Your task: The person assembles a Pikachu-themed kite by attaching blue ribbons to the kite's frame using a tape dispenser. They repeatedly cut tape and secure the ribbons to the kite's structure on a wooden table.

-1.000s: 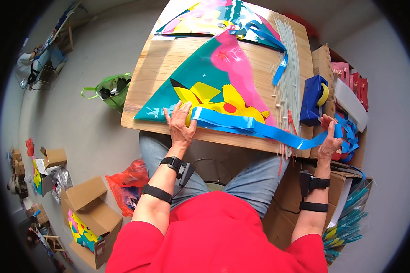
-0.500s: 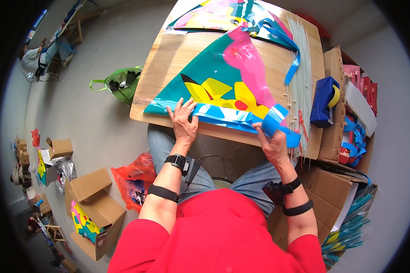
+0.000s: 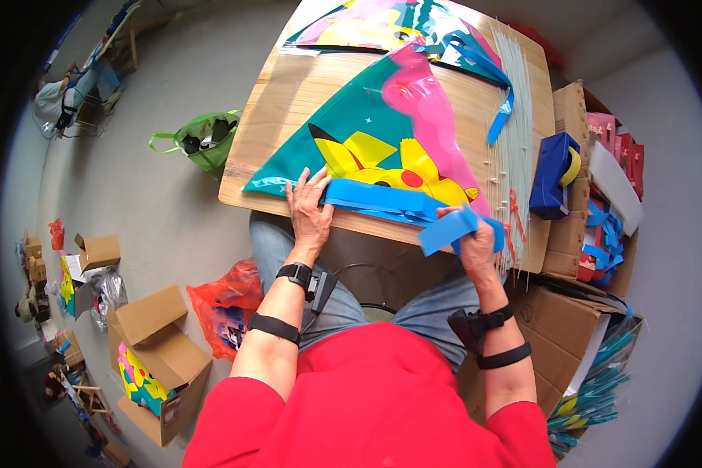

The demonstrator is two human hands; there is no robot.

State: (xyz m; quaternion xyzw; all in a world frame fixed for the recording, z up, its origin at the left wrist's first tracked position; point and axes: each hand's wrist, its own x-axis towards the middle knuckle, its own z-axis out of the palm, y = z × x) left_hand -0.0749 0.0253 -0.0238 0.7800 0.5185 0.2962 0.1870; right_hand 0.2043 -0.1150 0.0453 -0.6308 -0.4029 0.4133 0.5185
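A triangular plastic sheet point(image 3: 366, 117), teal and pink with a yellow cartoon figure, lies on the wooden table point(image 3: 288, 101), one long edge toward me. Along that edge runs a flat blue ribbon point(image 3: 378, 198) in folded layers. My left hand point(image 3: 310, 210) rests with fingers spread over the sheet's edge and the ribbon's left end. At the right end, my right hand point(image 3: 476, 242) has its fingers closed on the ribbon, whose loose end sticks out over the hand. A second printed sheet point(image 3: 351, 30) lies at the far side with a blue ribbon strip point(image 3: 503, 117) trailing from it.
Thin white rods point(image 3: 511, 117) lie along the table's right side, beside a blue tape dispenser point(image 3: 551, 173). Cardboard boxes point(image 3: 565, 234) stand to the right. A green bag point(image 3: 210, 148), a red plastic bag point(image 3: 225, 300) and an opened carton point(image 3: 160, 320) sit on the floor at left.
The blue ribbon's loose end has swung from a raised curl to the left, across my right hand. The ribbon along the edge looks flatter. My left hand stays nearly in place.
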